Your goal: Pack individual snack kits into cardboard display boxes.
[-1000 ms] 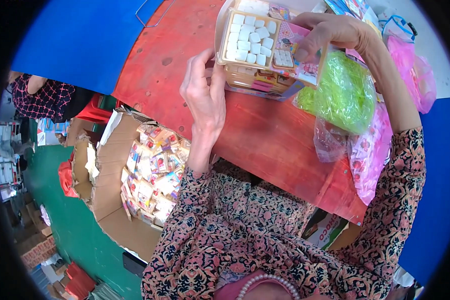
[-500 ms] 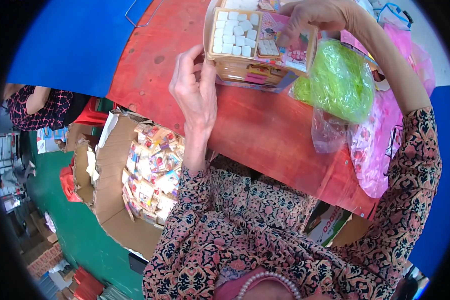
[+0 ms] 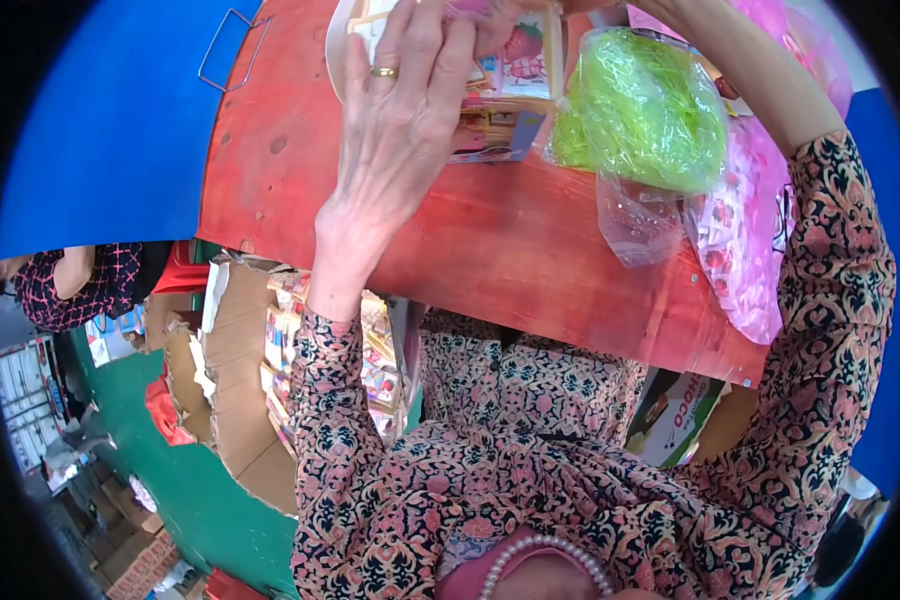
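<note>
At the top edge of the view stands a box [image 3: 515, 135] with a printed purple-blue side. It holds small packets, one with a strawberry picture [image 3: 525, 55]. My left hand [image 3: 395, 110], with a gold ring on one finger, reaches over the box, fingers stretched across its top and apart. They hide much of what lies beneath. My right arm comes round from the right. Only some fingers of my right hand [image 3: 495, 25] show, over the box beside my left hand; the rest is cut off, so its grip is hidden.
Clear plastic bags of bright green shreds [image 3: 650, 110] lie right of the box, beside a pink printed bag [image 3: 740, 230]. Below the red table's [image 3: 300, 200] left edge stands a cardboard carton [image 3: 240, 370] of small packets. Another person's sleeve [image 3: 110, 280] shows at far left.
My left hand has moved from the box's left side onto its top, covering the white pieces. The view has shifted, so the box sits higher and further left, partly cut off.
</note>
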`<state>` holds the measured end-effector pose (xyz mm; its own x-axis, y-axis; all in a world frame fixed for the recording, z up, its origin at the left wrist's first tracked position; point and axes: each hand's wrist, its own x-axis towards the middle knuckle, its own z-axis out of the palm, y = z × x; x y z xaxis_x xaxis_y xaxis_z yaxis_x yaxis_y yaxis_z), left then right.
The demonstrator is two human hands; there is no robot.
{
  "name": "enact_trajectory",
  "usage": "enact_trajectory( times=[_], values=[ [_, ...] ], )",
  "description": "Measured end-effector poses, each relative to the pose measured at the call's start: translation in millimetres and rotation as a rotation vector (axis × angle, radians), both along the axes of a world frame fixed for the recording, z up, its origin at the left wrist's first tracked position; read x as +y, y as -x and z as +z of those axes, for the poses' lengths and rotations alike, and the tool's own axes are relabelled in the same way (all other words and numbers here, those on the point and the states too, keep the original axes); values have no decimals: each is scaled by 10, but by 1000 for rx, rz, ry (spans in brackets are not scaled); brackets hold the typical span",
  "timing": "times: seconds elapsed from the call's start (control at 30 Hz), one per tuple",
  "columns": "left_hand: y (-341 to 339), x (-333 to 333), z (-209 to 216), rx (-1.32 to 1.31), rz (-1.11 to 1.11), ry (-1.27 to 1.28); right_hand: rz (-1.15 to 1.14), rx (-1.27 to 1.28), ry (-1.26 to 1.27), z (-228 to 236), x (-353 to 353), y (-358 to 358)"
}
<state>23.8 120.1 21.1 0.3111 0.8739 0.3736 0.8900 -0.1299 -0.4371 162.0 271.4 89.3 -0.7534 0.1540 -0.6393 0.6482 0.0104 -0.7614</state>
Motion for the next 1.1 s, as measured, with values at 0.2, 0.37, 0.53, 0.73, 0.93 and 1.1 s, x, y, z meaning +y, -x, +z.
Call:
enact_trajectory(
  times=[0.2,0.37,0.53,0.73,0.93,1.1],
  values=[
    [155,173,-498,-382,-348,-363,-270,-164,68,73,-126,24],
    [165,244,-596,-300,-420,-538,-221,-130,136,85,-159,-24],
    [175,258,-597,-246,-387,-596,-191,-30,-57,85,-154,-22],
    [233,247,-615,-253,-403,-587,-105,37,-154,62,-256,-98],
    [215,303,-633,-228,-397,-633,153,299,-585,-6,-203,-190],
    [271,275,-594,-202,-359,-592,-180,285,-722,-120,-292,-201]
  ],
)
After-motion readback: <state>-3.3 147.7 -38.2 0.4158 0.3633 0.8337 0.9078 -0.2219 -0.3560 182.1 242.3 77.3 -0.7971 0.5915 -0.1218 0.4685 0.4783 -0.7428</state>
